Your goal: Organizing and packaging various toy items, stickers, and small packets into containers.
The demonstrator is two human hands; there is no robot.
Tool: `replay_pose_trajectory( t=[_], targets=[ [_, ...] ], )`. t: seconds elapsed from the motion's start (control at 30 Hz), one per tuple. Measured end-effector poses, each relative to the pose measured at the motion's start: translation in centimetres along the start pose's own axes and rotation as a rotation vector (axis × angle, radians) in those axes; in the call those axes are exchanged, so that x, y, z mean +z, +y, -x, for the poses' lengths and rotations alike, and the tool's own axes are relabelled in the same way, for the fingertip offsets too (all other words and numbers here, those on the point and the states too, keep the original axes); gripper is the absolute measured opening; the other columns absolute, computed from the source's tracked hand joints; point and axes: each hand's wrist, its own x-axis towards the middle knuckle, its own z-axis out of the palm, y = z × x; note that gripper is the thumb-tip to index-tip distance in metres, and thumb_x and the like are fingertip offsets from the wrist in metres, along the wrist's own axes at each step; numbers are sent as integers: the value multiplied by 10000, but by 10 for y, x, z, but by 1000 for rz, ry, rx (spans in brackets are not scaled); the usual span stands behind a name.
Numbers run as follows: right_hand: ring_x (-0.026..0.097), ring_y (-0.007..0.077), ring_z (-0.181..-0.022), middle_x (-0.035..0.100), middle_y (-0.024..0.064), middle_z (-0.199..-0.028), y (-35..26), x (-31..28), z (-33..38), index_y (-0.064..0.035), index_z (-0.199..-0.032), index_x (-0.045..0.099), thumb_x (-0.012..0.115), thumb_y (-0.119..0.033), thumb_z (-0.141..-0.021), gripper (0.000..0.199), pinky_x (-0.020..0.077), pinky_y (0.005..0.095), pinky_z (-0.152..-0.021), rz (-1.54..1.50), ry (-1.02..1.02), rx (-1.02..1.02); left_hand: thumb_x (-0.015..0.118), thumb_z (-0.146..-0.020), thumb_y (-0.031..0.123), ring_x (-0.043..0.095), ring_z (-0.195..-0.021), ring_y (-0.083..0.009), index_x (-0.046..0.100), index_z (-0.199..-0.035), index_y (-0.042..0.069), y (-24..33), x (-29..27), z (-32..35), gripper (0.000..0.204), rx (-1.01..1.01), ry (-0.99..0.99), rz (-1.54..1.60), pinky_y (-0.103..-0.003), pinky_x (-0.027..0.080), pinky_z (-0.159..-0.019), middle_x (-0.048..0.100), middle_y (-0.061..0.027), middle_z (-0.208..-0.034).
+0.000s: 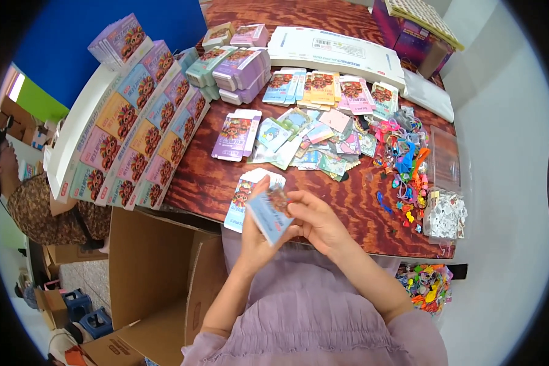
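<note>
— Your left hand (252, 245) holds a small blue box (271, 218) across the palm, fingers behind it, just over the table's near edge. Your right hand (319, 223) is narrow, its bent fingertips at the box's right side; blur hides whether they pinch it or only touch.

— How should it handle for you?

— Light, probably, and thin card: stiff along its folds, easy to dent on its broad faces. The printed surface may be a little slippery, so hold it by the narrow edges and spare the flaps.

— And what lies about you?

— Just beyond your left hand, a blue-and-white box (234, 210) lies on the table (192, 186). Farther on are purple boxes (230, 139) and loose printed packets (276, 134).

— Which containers do you have around you?

— On your right, a clear plastic container (450, 146) with small white pieces (445, 213) in its near part, beside bright trinkets (405, 161). On your left, a white display tray (73, 146) bears slanting rows of coloured boxes (125, 116). Below it stands an open carton (147, 250); you can see brown inner walls, but not all its depth.
</note>
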Motion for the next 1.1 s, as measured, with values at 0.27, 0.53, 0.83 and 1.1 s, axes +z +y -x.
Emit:
replay_pose_trajectory(
  t=[0.27,0.53,0.83,1.1],
  targets=[
    [593,330,-1044,640,139,-1070,-57,-17,-132,-51,-994,692,634,-94,-821,188,474,411,-847,1845,271,-925,851,-708,123,587,-1070,-181,461,-1269,-2,-14,-33,19,695,-312,157,57,-358,518,-913,573,-107,-1183],
    [531,307,-1189,615,101,-1132,-68,-41,-157,-87,-1008,676,628,-81,-757,255,453,392,-929,2275,-86,-1060,801,-781,109,598,-1078,-186,446,-1337,-45,-22,-37,28,677,-403,74,183,-343,513,-926,585,-129,-1204],
    [620,244,-885,633,85,-895,-92,-30,-51,-66,-965,698,660,-63,-800,169,477,348,-720,1918,509,-1235,805,-781,133,607,-1060,-191,417,-1364,-49,-6,-25,20,723,-328,64,112,-338,530,-876,601,-134,-1172],
    [601,74,-691,706,60,-819,-58,-74,37,5,-1067,710,615,-76,-955,167,473,257,-620,922,618,-720,844,-737,174,604,-1017,-216,412,-1353,-25,0,12,11,779,-302,-52,-138,-338,530,-800,551,-131,-1182]
  ],
)
